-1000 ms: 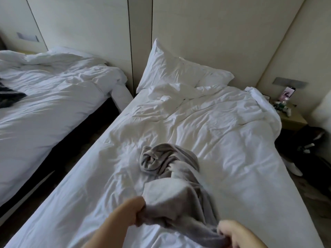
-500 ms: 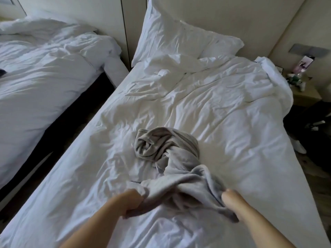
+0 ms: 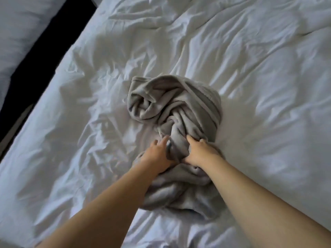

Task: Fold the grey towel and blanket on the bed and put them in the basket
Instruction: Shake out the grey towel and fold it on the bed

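A grey fleece cloth (image 3: 172, 104) lies twisted and bunched in the middle of the white bed (image 3: 250, 86). I cannot tell whether it is the towel or the blanket, or both tangled together. My left hand (image 3: 157, 153) and my right hand (image 3: 200, 151) are side by side on the near half of the heap. Both grip a raised fold of the grey cloth between them, fingers dug into it. More grey cloth spreads under my forearms toward me. No basket is in view.
The white duvet is creased all around the heap. A dark gap (image 3: 46, 56) runs along the bed's left edge, with a second white bed (image 3: 19, 24) beyond it at the upper left.
My head has tilted down and closer, so the pillows and wall have left the view. Both hands have moved forward and together, from the cloth's near edge to its middle.
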`<state>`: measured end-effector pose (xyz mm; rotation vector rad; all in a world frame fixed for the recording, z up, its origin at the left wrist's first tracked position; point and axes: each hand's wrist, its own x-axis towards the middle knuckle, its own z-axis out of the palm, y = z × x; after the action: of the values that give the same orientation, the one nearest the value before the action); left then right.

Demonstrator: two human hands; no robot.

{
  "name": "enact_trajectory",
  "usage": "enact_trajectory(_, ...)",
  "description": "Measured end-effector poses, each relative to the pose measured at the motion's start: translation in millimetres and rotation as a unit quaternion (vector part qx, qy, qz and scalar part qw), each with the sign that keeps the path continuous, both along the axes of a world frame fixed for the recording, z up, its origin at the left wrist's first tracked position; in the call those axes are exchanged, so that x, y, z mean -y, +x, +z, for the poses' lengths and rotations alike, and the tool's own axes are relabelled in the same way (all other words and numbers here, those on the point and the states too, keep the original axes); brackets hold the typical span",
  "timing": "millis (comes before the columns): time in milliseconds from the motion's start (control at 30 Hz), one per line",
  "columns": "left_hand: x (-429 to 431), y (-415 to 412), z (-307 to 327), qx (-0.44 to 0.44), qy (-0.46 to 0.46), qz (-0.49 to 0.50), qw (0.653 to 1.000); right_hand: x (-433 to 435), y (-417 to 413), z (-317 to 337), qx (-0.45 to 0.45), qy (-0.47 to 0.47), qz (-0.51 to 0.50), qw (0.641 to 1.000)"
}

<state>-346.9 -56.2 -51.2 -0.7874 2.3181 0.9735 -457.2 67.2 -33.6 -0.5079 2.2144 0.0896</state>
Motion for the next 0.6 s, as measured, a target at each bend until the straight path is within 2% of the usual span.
enact_trajectory(100,-19.8,1.6,-46.3,0.086,-0.034,-0.143,0.985,-12.6,28.2,-45.6,0.0,0.04,0.011,0.999)
enact_trajectory(200,-33.4,9.7,-69.2,0.07,-0.062,-0.158,0.983,-26.1,43.8,-58.9,-0.004,0.037,-0.015,0.999)
enact_trajectory(267,-39.1,12.1,-69.0,0.068,-0.075,-0.192,0.976,-39.2,49.8,-60.3,0.063,0.061,-0.016,0.996)
enact_trajectory(333,-43.2,13.2,-59.6,0.09,-0.084,-0.265,0.956,-56.2,59.9,-54.7,0.124,0.082,-0.079,0.986)
enact_trajectory(400,-45.3,15.1,-39.2,0.123,-0.042,-0.32,0.939,-71.3,76.2,-39.2,0.198,0.099,-0.125,0.967)
enact_trajectory(500,-47.3,30.7,-6.5,0.209,0.096,-0.3,0.926,-94.2,107.3,-8.0,0.312,0.165,-0.138,0.925)
enact_trajectory(567,-54.6,50.8,22.9,0.274,0.144,-0.335,0.89,-110.7,132.9,10.8,0.378,0.216,-0.142,0.889)
enact_trajectory(600,-58.8,59.0,38.2,0.297,0.14,-0.357,0.874,-114.5,143.6,20.2,0.404,0.228,-0.14,0.875)
